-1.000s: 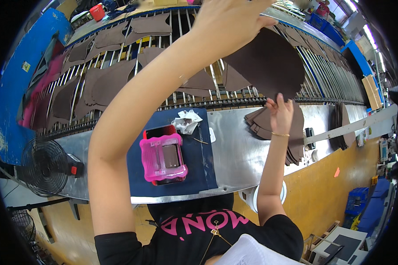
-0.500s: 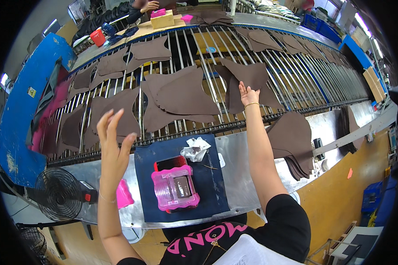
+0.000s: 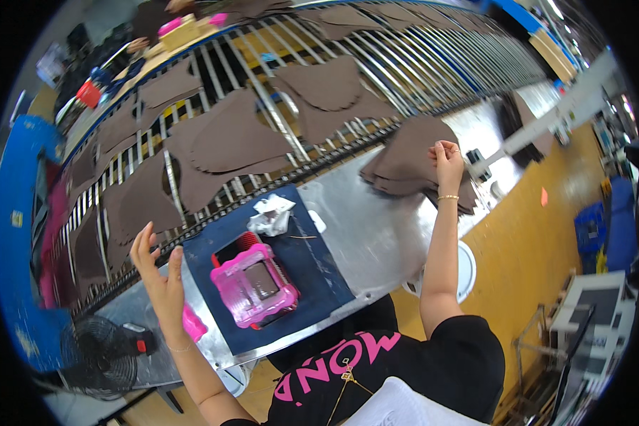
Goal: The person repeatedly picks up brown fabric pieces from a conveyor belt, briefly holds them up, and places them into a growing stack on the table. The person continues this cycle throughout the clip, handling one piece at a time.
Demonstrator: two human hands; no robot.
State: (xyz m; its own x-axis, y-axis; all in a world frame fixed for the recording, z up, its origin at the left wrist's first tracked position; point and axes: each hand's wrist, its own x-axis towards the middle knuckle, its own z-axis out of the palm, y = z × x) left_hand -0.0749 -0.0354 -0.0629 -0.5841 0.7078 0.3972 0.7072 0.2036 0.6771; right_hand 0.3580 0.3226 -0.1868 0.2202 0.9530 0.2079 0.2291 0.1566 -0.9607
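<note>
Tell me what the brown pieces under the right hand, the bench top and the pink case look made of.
Brown pieces: probably suede-like leather or felt; matte, limp, flat-cut edges. Bench top: sheet metal, likely steel; silvery with dull reflections. Pink case: seemingly plastic; glossy, translucent rim.

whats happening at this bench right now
A person stands at a metal bench beside a roller conveyor carrying flat brown cut pieces. The right hand pinches the top of a stack of brown pieces at the bench edge. The left hand is open, fingers spread, near the conveyor's edge. A pink device lies on a dark blue mat.
</note>
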